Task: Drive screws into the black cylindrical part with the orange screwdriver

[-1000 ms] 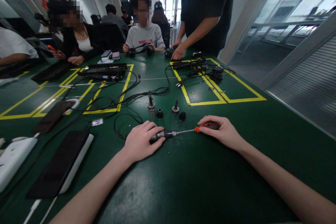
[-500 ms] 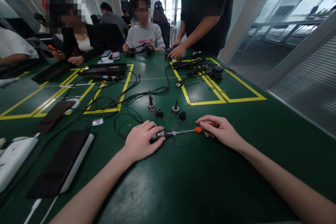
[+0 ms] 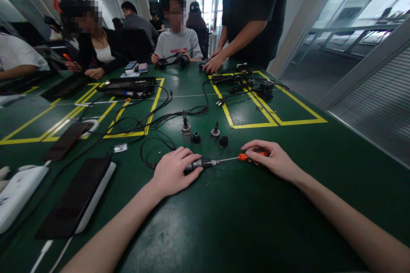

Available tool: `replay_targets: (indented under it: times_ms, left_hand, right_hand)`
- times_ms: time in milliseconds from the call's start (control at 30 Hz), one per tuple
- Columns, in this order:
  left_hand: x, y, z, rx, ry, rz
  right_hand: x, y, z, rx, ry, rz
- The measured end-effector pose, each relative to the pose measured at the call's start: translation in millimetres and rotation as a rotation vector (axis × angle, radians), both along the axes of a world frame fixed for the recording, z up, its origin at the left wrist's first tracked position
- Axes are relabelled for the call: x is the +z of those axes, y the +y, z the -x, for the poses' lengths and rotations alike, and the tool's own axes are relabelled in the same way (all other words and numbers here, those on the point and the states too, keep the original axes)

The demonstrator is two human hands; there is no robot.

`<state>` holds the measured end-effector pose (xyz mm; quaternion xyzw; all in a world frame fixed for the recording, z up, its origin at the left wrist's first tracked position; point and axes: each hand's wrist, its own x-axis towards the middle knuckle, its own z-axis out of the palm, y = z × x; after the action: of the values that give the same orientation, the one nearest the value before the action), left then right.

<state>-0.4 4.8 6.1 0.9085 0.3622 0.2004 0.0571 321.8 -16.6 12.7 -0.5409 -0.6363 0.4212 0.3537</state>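
Left fingers point(image 3: 194, 175) grasp a tool point(image 3: 198, 164), right fingers point(image 3: 255, 144) a screwdriver point(image 3: 243, 157), well inside the table edge point(image 3: 352, 132).

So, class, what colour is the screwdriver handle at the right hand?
The screwdriver handle is mainly orange; head view.

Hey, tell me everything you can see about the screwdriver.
The screwdriver has an orange handle with dark parts, probably plastic, and a thin, straight, silvery shaft that looks like metal. It lies nearly level, low over the green table, pointing left. The right hand grips and partly hides the handle. The shaft's end meets the tool under the left hand; its tip shape is too small to tell.
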Motion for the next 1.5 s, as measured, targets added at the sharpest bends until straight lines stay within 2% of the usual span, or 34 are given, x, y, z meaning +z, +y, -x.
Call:
replay_targets:
  times_ms: [600,867,1167,1400,1500]
  left_hand:
    - [-0.2,0.4,-0.6,0.001,0.016,0.005]
    - [-0.7,0.5,0.2,-0.002,0.008,-0.01]
    - [-1.1,0.7,0.5,-0.001,0.01,-0.008]
    - [-0.4,0.5,-0.1,0.001,0.012,-0.007]
    - [-0.5,0.1,-0.2,0.003,0.008,-0.007]
  right_hand:
    - [-1.8,0.9,-3.5,0.046,-0.055,-0.185]
    - [-4.9,-0.1,-2.9,-0.025,-0.042,-0.077]
    - [-2.4,0.1,-0.5,-0.077,0.131,-0.045]
    - [-2.6,-1.8,-1.4,-0.036,-0.069,-0.061]
    - [-0.3,-1.9,-1.7,-0.024,-0.078,-0.058]
